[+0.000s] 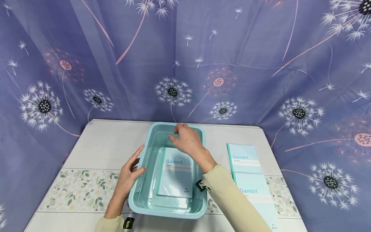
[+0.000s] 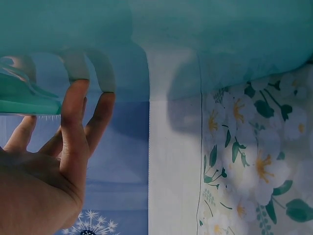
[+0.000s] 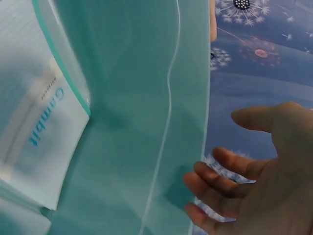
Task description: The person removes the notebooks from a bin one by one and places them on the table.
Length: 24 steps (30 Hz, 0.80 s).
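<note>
A light teal plastic basin (image 1: 166, 214) stands on the table with a pale blue notebook (image 1: 175, 180) marked "Gambit" lying face up inside. Beside the basin's left wall is my left hand (image 1: 127, 177), its index finger extended along the rim and the thumb close to the edge. In the left wrist view, the left hand's fingers (image 2: 74, 127) reach up to the basin's outer wall. Over the basin's far end hovers my right hand (image 1: 187, 140), fingers loosely bent and holding nothing. The right wrist view puts the right hand (image 3: 254, 176) near the rim.
Two more "Gambit" notebooks, a far one (image 1: 243, 151) and a near one (image 1: 252, 206), lie on the table right of the basin. A floral strip (image 1: 81, 190) crosses the white tabletop (image 1: 116, 138). Behind hangs a purple dandelion curtain (image 1: 130, 87).
</note>
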Each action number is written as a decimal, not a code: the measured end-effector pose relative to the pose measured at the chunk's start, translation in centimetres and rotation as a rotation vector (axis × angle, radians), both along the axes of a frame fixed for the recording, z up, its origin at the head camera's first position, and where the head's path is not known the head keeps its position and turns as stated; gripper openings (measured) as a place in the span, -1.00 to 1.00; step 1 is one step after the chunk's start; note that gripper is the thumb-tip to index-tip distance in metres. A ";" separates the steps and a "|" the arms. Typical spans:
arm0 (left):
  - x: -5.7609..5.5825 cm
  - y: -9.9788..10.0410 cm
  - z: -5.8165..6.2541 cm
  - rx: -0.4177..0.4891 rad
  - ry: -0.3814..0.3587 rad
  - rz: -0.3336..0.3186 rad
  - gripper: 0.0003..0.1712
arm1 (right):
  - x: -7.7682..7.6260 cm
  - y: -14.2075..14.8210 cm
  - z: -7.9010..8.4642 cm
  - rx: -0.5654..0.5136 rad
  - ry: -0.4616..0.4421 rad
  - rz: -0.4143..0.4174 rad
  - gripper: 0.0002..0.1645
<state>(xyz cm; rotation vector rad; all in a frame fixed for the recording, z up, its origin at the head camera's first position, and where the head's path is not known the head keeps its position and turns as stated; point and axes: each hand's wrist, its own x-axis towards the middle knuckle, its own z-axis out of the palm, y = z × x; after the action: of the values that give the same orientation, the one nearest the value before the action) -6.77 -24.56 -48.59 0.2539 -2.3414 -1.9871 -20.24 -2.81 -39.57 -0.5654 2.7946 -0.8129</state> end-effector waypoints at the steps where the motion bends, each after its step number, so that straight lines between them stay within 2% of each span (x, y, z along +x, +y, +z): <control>1: 0.0 0.0 0.0 0.001 0.001 -0.001 -0.09 | 0.0 -0.2 -0.1 0.019 -0.009 0.004 -0.55; 6: 0.1 -0.1 0.1 0.011 0.000 -0.013 -0.10 | 0.0 -1.3 -1.1 0.095 -0.031 0.009 -0.49; 11: 0.1 -0.1 0.0 0.011 0.005 -0.012 -0.09 | -0.2 -2.0 -2.4 0.126 -0.070 -0.002 -0.47; 18: 0.1 -0.1 -0.1 0.005 0.015 -0.009 -0.10 | -0.5 -2.5 -4.0 0.162 -0.183 -0.030 -0.11; 24: 0.1 0.1 -0.2 -0.005 0.012 0.001 -0.10 | -0.8 -2.7 -4.9 0.198 -0.246 -0.042 -0.05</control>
<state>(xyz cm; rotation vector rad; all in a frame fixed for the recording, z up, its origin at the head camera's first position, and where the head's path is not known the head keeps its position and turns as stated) -6.65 -24.51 -48.84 0.2426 -2.3389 -1.9761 -21.07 -5.56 -44.48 -0.3487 2.6259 -0.5604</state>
